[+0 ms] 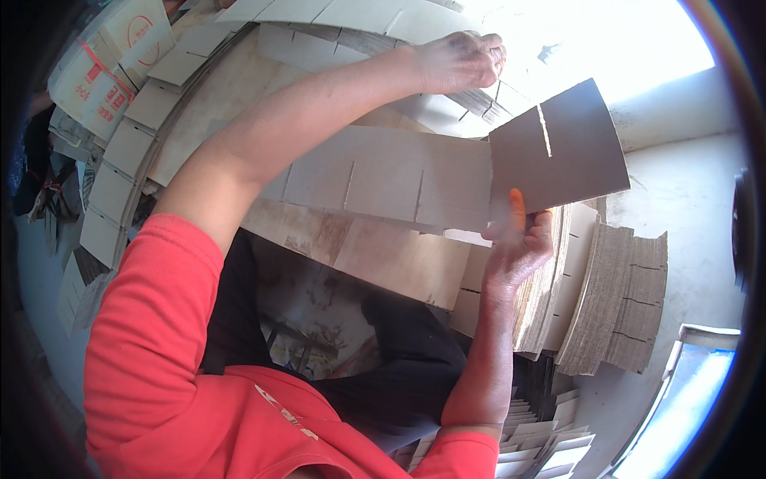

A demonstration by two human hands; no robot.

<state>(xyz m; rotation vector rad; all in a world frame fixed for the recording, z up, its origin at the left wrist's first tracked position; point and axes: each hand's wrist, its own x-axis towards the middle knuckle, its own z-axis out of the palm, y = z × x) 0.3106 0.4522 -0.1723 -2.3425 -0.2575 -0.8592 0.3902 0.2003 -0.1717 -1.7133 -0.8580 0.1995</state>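
My right hand (pixel 523 247) grips the lower edge of a grey cardboard piece (pixel 582 152) with one slot cut in it. The piece is raised and tilted, and one digit on this hand wears an orange finger cover (pixel 517 209). Beside it, a long slotted cardboard strip (pixel 383 172) lies across the wooden table (pixel 399 263), its right end meeting the raised piece. My left hand (pixel 463 62) reaches across to the far side, over a stack of slotted cardboard strips (pixel 479 102). Its fingers are curled closed; what they hold, if anything, is hidden by the hand and the glare.
Thick stacks of slotted cardboard (pixel 618 299) stand on the right. More cardboard strips (pixel 120 184) line the left side, with a printed carton (pixel 112 68) behind them. Loose cardboard pieces (pixel 542 447) lie low on the right. Strong light washes out the far right.
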